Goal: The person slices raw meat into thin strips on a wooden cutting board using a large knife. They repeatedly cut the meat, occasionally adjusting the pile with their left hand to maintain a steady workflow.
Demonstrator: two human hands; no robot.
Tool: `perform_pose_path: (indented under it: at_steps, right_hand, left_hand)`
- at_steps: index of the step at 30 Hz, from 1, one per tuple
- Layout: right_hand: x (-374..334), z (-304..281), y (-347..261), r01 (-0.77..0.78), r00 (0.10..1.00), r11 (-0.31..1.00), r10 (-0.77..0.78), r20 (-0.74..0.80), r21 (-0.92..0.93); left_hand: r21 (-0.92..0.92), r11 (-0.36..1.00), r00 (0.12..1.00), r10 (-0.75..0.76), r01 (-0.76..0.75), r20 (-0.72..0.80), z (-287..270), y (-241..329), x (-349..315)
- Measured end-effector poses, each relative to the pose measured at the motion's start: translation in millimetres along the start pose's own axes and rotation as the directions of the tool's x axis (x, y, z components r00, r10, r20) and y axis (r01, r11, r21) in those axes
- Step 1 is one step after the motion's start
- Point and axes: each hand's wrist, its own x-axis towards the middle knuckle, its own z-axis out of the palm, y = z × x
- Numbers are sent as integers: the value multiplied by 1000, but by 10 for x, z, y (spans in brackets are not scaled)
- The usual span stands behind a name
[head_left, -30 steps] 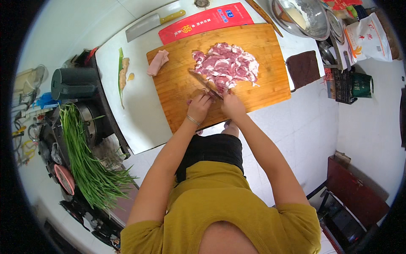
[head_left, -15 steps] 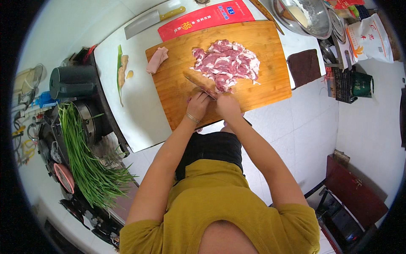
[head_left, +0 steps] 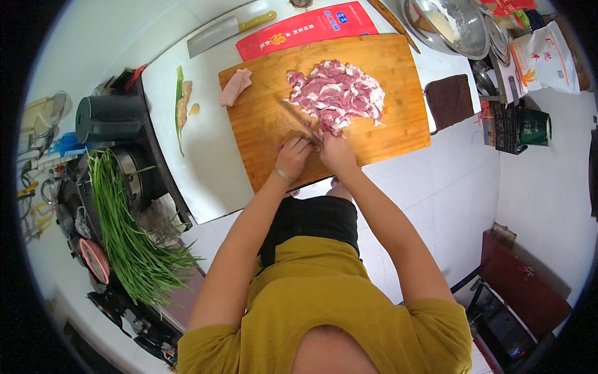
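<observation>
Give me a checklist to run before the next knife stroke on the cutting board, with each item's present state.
1. Knife held in the right hand: ok.
2. Left hand fingers clear of the blade: cannot tell, the hands sit close together.
3. Cutting board lies flat on the white counter: ok.
4. Sliced meat piled away from the board's edge: ok.
5. Uncut meat piece on the board, apart from the hands: ok.
6. Spare cleaver lies off the board: ok.
</observation>
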Motion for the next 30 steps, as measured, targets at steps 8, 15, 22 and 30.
perform_pose_path:
  at_steps: [8,15,22,30]
  right_hand:
    - [-394,-130,85,-19,1000,999,20,16,-25]
    - [-225,-26,-158,-36,995,996,43,88,-78]
    - [-379,36,98,-48,996,999,49,74,-15]
    - [120,83,-235,62,995,990,-51,87,-130]
  left_hand:
    - [37,997,995,-71,74,-70,-90,47,3]
    - [26,998,998,-54,54,-28,-13,-28,-30]
    - [78,997,999,-9,13,-40,26,-17,-53]
    - [1,998,998,-64,64,16,28,15,-26]
